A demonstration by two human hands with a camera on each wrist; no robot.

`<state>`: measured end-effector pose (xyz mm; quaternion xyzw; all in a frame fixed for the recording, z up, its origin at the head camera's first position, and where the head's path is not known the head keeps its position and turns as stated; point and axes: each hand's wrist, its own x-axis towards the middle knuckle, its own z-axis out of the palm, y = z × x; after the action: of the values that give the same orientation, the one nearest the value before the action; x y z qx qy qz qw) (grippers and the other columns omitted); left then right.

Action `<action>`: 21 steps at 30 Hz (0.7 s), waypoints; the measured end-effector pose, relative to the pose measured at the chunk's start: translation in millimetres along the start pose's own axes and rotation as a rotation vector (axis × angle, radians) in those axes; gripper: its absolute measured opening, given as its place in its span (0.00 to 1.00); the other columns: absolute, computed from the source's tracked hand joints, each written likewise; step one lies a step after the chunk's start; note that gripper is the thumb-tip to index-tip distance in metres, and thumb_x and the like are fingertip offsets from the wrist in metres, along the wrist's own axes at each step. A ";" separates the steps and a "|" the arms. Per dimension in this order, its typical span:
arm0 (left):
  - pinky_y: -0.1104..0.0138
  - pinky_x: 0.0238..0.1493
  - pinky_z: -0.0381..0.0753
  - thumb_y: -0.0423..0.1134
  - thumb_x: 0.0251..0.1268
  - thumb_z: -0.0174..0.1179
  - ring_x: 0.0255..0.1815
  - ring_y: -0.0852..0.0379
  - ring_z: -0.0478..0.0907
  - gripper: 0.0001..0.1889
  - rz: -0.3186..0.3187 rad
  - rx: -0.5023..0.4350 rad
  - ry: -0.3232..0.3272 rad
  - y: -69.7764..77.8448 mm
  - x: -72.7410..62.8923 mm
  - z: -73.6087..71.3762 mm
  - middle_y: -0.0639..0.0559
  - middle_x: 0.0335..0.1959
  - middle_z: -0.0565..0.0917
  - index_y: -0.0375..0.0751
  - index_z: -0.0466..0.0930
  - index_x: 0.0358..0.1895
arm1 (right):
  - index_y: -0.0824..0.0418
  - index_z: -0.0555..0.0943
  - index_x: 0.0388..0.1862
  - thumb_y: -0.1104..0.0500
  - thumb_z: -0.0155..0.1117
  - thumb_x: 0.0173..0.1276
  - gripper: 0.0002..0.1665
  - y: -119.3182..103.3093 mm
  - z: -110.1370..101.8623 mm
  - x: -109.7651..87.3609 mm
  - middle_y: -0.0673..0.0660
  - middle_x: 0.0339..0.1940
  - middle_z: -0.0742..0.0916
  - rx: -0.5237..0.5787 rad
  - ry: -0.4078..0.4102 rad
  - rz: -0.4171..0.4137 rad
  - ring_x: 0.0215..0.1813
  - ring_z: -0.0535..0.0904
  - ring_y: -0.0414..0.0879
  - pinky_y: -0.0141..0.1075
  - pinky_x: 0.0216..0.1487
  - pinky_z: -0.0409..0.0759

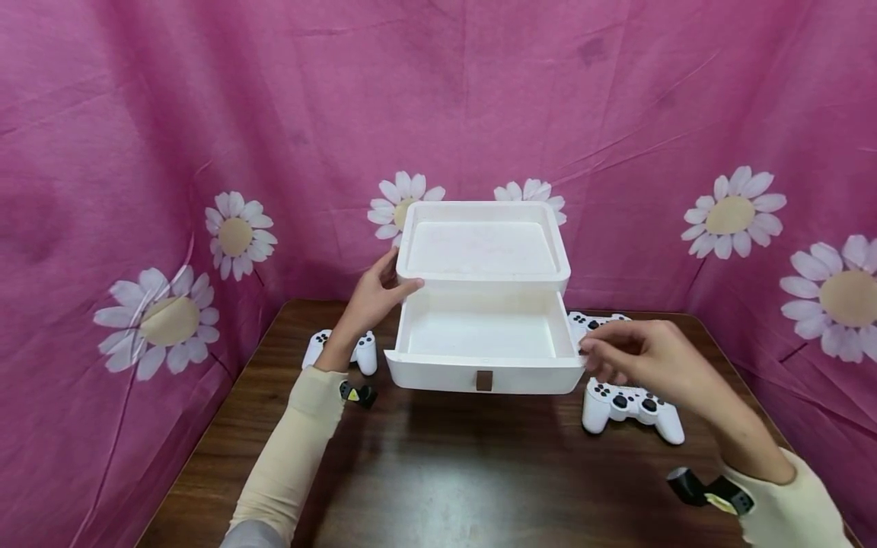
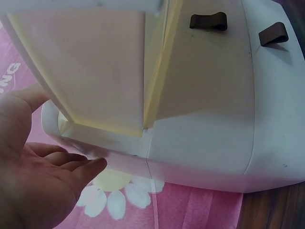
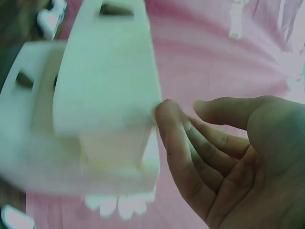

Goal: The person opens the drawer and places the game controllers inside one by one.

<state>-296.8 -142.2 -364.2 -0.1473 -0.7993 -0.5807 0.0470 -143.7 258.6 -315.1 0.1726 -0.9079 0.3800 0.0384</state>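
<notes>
A white drawer unit [image 1: 485,280] with a shallow tray top stands on the table. Its upper drawer [image 1: 432,376] is pulled out, bare inside, with a brown tab [image 1: 484,380] on the front. My left hand [image 1: 372,301] rests against the unit's left side, thumb at the front corner beneath the tray rim; its fingers lie nearly straight in the left wrist view. By the drawer's right front corner is my right hand [image 1: 644,354], fingers loosely bent. In the right wrist view its forefinger [image 3: 169,124] meets the drawer's edge, while the thumb stays apart.
White game controllers lie on the brown wooden table [image 1: 473,472]: one to the left [image 1: 366,354] behind my left wrist, one at the right front [image 1: 633,411], another at the right back [image 1: 603,321], partly covered. A pink flowered cloth [image 1: 479,99] hangs around the table.
</notes>
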 end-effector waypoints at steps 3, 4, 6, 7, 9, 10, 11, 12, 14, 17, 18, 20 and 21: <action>0.48 0.74 0.77 0.47 0.70 0.74 0.79 0.44 0.72 0.44 0.000 -0.002 0.000 -0.9 -0.2 -0.7 0.44 0.82 0.69 0.46 0.61 0.85 | 0.60 0.91 0.45 0.58 0.69 0.78 0.07 19.0 -12.1 1.9 0.50 0.28 0.92 -0.055 0.037 0.007 0.26 0.85 0.38 0.33 0.27 0.86; 0.47 0.73 0.79 0.47 0.70 0.74 0.78 0.44 0.73 0.44 0.001 -0.003 -0.001 -1.1 -0.5 -0.9 0.44 0.81 0.70 0.47 0.63 0.84 | 0.59 0.91 0.45 0.58 0.70 0.78 0.07 26.0 -15.4 2.5 0.50 0.28 0.92 -0.085 0.052 0.006 0.26 0.86 0.37 0.33 0.27 0.86; 0.47 0.71 0.80 0.47 0.70 0.74 0.76 0.43 0.74 0.43 0.004 -0.003 -0.004 -1.5 -1.2 -0.4 0.43 0.81 0.72 0.48 0.63 0.84 | 0.56 0.91 0.45 0.56 0.71 0.76 0.06 41.5 -22.3 3.7 0.47 0.28 0.92 -0.165 0.076 0.008 0.27 0.85 0.34 0.28 0.29 0.83; 0.47 0.70 0.81 0.47 0.70 0.73 0.76 0.43 0.75 0.43 0.006 -0.003 -0.008 -1.7 -1.3 0.0 0.44 0.80 0.72 0.48 0.63 0.84 | 0.56 0.92 0.46 0.56 0.72 0.76 0.06 49.4 -25.4 4.2 0.48 0.30 0.93 -0.191 0.077 0.010 0.28 0.84 0.32 0.27 0.31 0.82; 0.47 0.69 0.82 0.46 0.70 0.73 0.75 0.44 0.76 0.42 0.009 -0.003 -0.011 -1.8 -1.6 0.7 0.44 0.80 0.73 0.48 0.64 0.84 | 0.52 0.92 0.46 0.54 0.74 0.74 0.06 65.3 -30.5 5.7 0.49 0.34 0.94 -0.252 0.084 0.012 0.31 0.83 0.29 0.24 0.34 0.78; 0.47 0.69 0.82 0.46 0.70 0.73 0.75 0.44 0.76 0.42 0.011 -0.006 -0.013 -1.7 -1.6 0.9 0.44 0.80 0.73 0.48 0.64 0.84 | 0.51 0.92 0.47 0.54 0.75 0.73 0.07 73.0 -32.5 6.5 0.49 0.36 0.94 -0.280 0.082 0.009 0.33 0.81 0.27 0.23 0.36 0.76; 0.47 0.69 0.82 0.46 0.70 0.73 0.75 0.44 0.76 0.42 0.011 -0.006 -0.015 -1.7 -1.6 0.8 0.44 0.80 0.73 0.48 0.64 0.84 | 0.49 0.93 0.47 0.54 0.76 0.72 0.07 80.7 -34.1 7.2 0.49 0.39 0.94 -0.304 0.078 0.001 0.36 0.80 0.26 0.22 0.38 0.74; 0.47 0.69 0.82 0.46 0.70 0.73 0.76 0.44 0.75 0.42 0.011 -0.006 -0.016 -1.7 -1.6 0.5 0.44 0.80 0.72 0.48 0.64 0.84 | 0.49 0.93 0.48 0.55 0.76 0.71 0.08 88.2 -35.3 8.1 0.50 0.41 0.94 -0.319 0.071 -0.012 0.38 0.80 0.24 0.20 0.39 0.73; 0.46 0.69 0.82 0.46 0.70 0.73 0.76 0.44 0.75 0.42 0.009 -0.009 -0.018 -1.7 -1.3 0.0 0.45 0.80 0.72 0.49 0.64 0.84 | 0.49 0.93 0.48 0.58 0.77 0.69 0.10 102.9 -36.1 9.6 0.51 0.44 0.94 -0.322 0.049 -0.052 0.42 0.81 0.23 0.17 0.42 0.73; 0.45 0.69 0.82 0.47 0.70 0.73 0.76 0.43 0.75 0.42 0.007 -0.014 -0.022 -1.2 -1.0 -0.7 0.45 0.80 0.72 0.50 0.64 0.84 | 0.52 0.92 0.49 0.62 0.78 0.67 0.13 122.3 -35.2 11.9 0.52 0.45 0.94 -0.316 0.006 -0.109 0.45 0.82 0.24 0.15 0.45 0.75; 0.45 0.69 0.82 0.47 0.70 0.73 0.76 0.43 0.75 0.42 0.007 -0.014 -0.022 -0.9 -1.0 -0.8 0.45 0.80 0.72 0.50 0.64 0.84 | 0.53 0.92 0.49 0.62 0.79 0.66 0.13 127.9 -34.4 12.4 0.52 0.46 0.94 -0.324 -0.009 -0.122 0.46 0.82 0.24 0.16 0.45 0.76; 0.46 0.68 0.83 0.47 0.70 0.73 0.75 0.43 0.76 0.42 0.005 -0.013 -0.021 -0.2 -1.1 -0.7 0.46 0.80 0.72 0.51 0.64 0.84 | 0.55 0.91 0.51 0.60 0.80 0.64 0.15 137.3 -31.8 13.3 0.53 0.47 0.93 -0.335 -0.049 -0.123 0.46 0.83 0.25 0.21 0.45 0.80; 0.46 0.67 0.83 0.48 0.70 0.73 0.75 0.44 0.76 0.42 0.004 -0.011 -0.022 -0.1 -1.3 -0.6 0.46 0.80 0.72 0.51 0.64 0.84 | 0.56 0.91 0.52 0.59 0.81 0.64 0.17 141.2 -30.3 13.7 0.54 0.48 0.93 -0.341 -0.077 -0.115 0.47 0.83 0.27 0.25 0.45 0.82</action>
<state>-295.7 -143.1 -364.5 -0.1556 -0.7961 -0.5835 0.0388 -206.8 368.0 -386.4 0.2295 -0.9487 0.2108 0.0538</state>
